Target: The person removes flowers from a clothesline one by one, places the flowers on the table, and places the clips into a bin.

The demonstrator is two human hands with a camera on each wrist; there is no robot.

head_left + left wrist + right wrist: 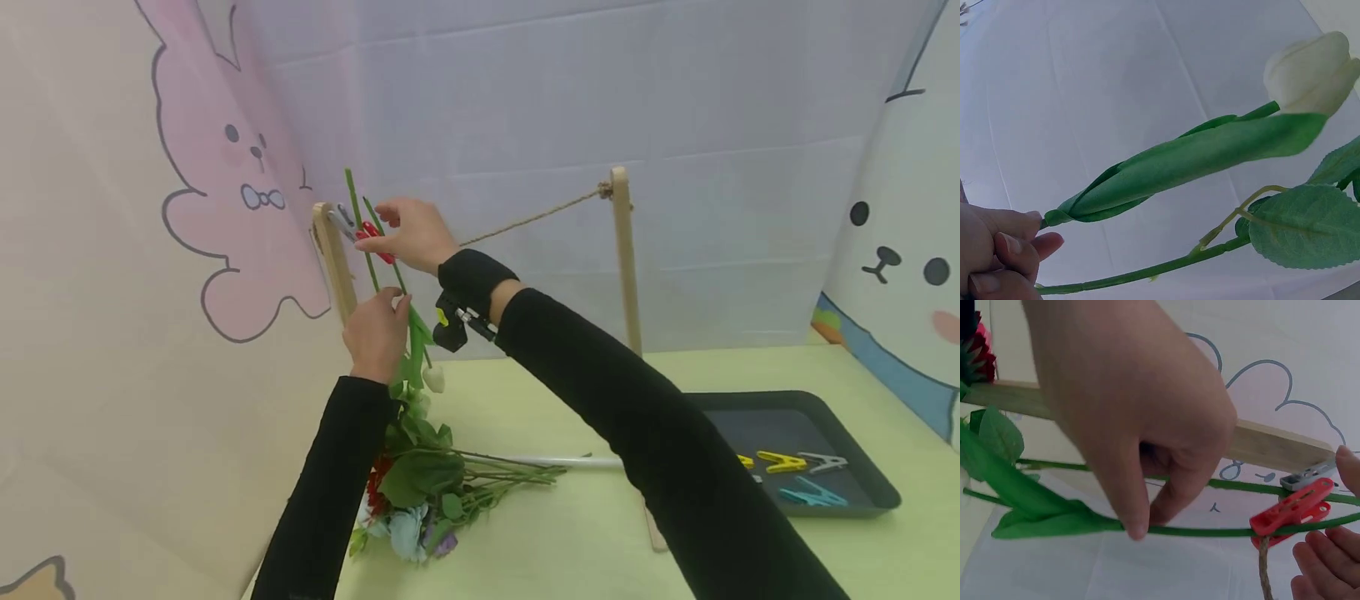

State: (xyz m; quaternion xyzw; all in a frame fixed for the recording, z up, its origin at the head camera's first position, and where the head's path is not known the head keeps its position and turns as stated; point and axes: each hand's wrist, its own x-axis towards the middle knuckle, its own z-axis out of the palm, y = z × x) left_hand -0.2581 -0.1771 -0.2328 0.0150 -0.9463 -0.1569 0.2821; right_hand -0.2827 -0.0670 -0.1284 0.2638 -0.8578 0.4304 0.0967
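Observation:
My left hand [377, 335] pinches the green stem of a white tulip [1307, 75] between thumb and fingertips, flower end down. A red clothespin [1282, 512] sits on this stem at the twine [1265, 569]. My right hand [418, 236] is around the clothespin, its thumb and fingers spread apart, fingertips close to the stem. Beside it, a grey clothespin [1307, 478] is on a second, leafy stem [1141, 273] that hangs alongside, passing by my left hand.
The twine [532, 220] runs between two wooden posts [624, 250]. Below lies a bunch of artificial flowers [420, 492] on the pale green table [570, 550]. A dark tray [888, 492] with yellow, grey and blue clothespins stands at the right.

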